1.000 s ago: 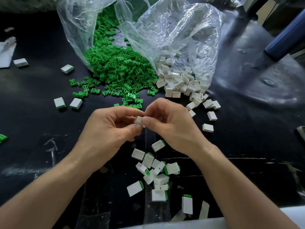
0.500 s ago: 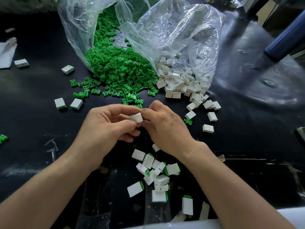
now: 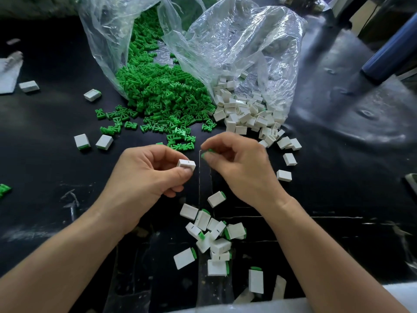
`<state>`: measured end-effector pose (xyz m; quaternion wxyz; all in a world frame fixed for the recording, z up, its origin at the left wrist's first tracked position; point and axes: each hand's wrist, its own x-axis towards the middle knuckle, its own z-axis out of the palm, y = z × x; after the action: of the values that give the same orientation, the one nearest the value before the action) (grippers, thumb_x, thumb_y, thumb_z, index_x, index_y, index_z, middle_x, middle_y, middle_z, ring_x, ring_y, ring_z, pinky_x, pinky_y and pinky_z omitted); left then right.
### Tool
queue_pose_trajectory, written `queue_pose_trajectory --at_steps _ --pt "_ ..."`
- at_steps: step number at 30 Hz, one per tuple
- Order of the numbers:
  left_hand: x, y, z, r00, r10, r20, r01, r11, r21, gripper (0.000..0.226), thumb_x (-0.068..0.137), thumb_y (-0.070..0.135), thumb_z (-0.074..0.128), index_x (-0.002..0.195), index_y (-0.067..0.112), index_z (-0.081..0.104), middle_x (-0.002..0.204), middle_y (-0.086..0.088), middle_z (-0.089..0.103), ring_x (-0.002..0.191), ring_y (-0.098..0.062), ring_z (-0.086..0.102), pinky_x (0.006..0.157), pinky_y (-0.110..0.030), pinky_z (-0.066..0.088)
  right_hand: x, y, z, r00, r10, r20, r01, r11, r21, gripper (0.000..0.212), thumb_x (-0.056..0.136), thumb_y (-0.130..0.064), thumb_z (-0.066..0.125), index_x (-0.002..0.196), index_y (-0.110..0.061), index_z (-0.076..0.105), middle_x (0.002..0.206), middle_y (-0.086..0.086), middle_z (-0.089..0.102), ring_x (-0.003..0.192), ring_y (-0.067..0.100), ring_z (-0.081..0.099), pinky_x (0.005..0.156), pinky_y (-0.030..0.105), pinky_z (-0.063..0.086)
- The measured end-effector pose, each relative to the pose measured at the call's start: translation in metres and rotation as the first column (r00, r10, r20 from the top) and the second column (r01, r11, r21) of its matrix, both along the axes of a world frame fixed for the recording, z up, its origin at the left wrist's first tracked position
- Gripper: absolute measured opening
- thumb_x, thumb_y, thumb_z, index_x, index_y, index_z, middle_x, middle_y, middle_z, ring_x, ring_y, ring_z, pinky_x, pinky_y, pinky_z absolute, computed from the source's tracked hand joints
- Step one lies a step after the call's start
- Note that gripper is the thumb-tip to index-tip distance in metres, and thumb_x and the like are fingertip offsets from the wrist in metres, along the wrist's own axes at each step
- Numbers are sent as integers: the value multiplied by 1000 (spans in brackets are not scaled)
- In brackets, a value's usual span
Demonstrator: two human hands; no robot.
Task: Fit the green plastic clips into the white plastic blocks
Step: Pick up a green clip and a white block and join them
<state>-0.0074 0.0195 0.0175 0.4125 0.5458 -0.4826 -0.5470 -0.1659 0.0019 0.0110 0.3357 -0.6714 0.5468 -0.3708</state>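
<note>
Above the black table (image 3: 45,136), I saw the left hand (image 3: 144,175) pinching a small white plastic block (image 3: 186,164) and the right hand (image 3: 239,168) pinching a small green plastic clip (image 3: 207,152) just beside it, not yet joined, so I judged the clip next needed careful aligning.

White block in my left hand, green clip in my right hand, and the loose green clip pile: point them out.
white block (image 3: 186,163): head view, middle of its slotted face.
green clip (image 3: 204,155): head view, the visible green edge.
green clip pile (image 3: 162,96): head view, middle of the heap.
</note>
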Motion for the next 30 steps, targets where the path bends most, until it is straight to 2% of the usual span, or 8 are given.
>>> queue_pose_trajectory --at_steps 4,7,10,12,16,20,25,30 --pt "0 -1 -2 1000 -5 19 6 1000 -17 15 69 4 74 65 14 65 50 0 62 42 -6 56 42 -16 46 3 5 7 979 69 193 -66 998 -23 23 80 -7 66 78 -31 63 74 -12 64 71 3 61 72 25 53" --pt "0 0 -1 1000 -12 -13 12 999 -33 11 61 13 75 64 14 64 50 1 61 43 -6 56 42 -15 46 8 9 7 980 122 156 -121 993 -11 16 80 -6 66 82 -22 67 75 -12 63 71 3 60 70 20 50" --pt "1 0 1 998 -6 -57 3 999 -55 11 53 23 72 61 18 69 54 2 61 48 -4 55 44 -15 46 8 9 6 982 115 151 -120 993 22 10 81 -4 66 86 -12 69 74 -9 63 72 9 61 73 30 53" --pt "1 -1 1 997 -4 -83 -1 999 -52 11 55 22 70 64 16 69 61 -1 65 56 -6 61 48 -15 49 8 9 8 980 123 156 -129 991 30 12 81 -3 65 85 -14 69 74 -9 64 71 8 61 74 32 53" --pt "-1 0 -1 985 3 -171 -6 1000 -18 12 61 15 65 73 13 64 67 -6 69 62 -17 69 51 -20 54 5 9 9 981 113 157 -118 993 24 24 81 -5 66 78 -28 65 75 -6 67 72 4 62 72 23 51" --pt "-1 -1 -2 994 -19 -111 14 999 -47 19 69 1 68 68 19 73 67 -4 70 59 -11 66 53 -17 53 2 7 10 981 65 185 -66 998 2 25 83 -5 64 79 -29 64 74 -3 67 68 9 63 66 24 51" --pt "-1 0 -2 994 -29 -103 25 999 -47 21 52 16 71 71 22 75 65 0 70 57 -5 62 54 -13 51 3 8 8 983 107 150 -109 994 5 21 83 -6 64 82 -27 66 69 -7 65 64 8 63 65 24 51" --pt "0 -1 -1 998 1 -56 -3 999 -48 17 49 20 73 66 16 72 62 0 69 55 -6 62 53 -16 52 3 8 5 985 88 150 -91 996 10 10 83 -7 65 87 -15 69 67 -7 64 62 7 62 64 23 50"
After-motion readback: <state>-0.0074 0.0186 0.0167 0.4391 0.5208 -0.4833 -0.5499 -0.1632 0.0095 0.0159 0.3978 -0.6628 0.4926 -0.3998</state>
